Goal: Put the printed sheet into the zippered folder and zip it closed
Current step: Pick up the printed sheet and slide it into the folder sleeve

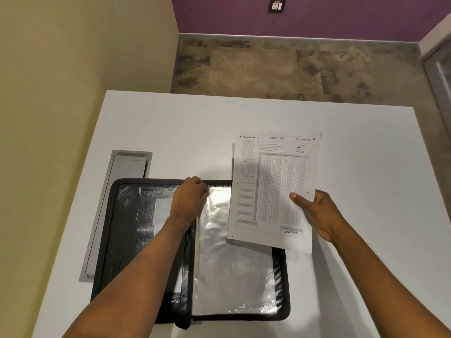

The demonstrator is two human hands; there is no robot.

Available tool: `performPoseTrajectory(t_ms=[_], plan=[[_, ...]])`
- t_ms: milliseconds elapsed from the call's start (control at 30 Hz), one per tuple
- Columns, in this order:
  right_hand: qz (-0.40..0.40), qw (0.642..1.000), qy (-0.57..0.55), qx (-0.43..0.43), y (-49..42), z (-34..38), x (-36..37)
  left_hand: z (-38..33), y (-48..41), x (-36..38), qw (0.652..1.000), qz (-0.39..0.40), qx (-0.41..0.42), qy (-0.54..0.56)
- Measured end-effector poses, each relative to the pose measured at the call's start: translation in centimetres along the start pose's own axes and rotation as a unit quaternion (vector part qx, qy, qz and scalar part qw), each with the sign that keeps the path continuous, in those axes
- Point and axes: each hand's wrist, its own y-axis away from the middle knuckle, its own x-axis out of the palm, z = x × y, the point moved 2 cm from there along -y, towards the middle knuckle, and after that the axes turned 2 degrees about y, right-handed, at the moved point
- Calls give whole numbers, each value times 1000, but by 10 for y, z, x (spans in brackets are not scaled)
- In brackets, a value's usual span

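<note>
Right hand (317, 211) pinches the white printed sheet (273, 191); left hand (190, 198) grips the open black zippered folder's (107, 240) glossy clear sleeve (231, 276), which could snag and crumple the paper.

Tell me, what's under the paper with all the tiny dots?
The printed sheet, held by the right hand, covers the open zippered folder's top right corner and some white table. A shiny plastic sleeve runs beneath it. Whatever lies further under is hidden.

Looked like an office | white desk (170, 132) with built-in cable hatch (122, 203) | carpet tiles (280, 67) | wall socket (276, 6)
</note>
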Motion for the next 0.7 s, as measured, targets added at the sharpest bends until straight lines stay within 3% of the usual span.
performPoseTrajectory(t_ms=[333, 700], plan=[[-14, 1000, -6, -26, -15, 19, -2, -14, -13, 7, 994, 94, -7, 47], [-45, 994, 18, -101, -42, 79, 19, -9, -13, 5, 992, 89, -50, 70]])
